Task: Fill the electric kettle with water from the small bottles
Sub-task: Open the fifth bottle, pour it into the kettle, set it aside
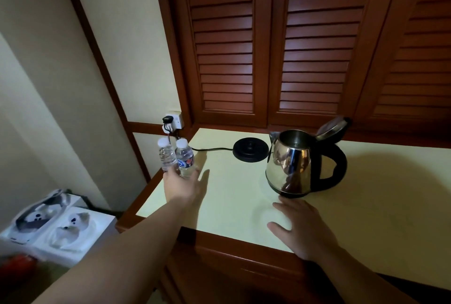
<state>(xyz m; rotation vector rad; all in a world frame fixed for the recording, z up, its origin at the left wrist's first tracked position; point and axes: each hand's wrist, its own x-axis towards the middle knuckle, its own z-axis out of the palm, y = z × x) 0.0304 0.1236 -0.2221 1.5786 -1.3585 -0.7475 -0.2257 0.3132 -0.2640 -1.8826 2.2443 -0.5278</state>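
Two small clear water bottles with white caps, one plain (166, 155) and one labelled (185, 157), stand upright and side by side in my left hand (181, 185), which grips both near the table's left edge. A steel electric kettle (292, 164) with a black handle stands on the table, off its base, its lid tipped open. My right hand (301, 227) lies flat on the tabletop just in front of the kettle, fingers spread, touching nothing else.
The kettle's round black base (251, 149) sits left of the kettle, its cord running to a wall socket (173, 121). The cream table (366, 206) has a wooden rim. Louvred wooden doors (268, 47) stand behind it. White boxes (56, 223) lie on the floor at left.
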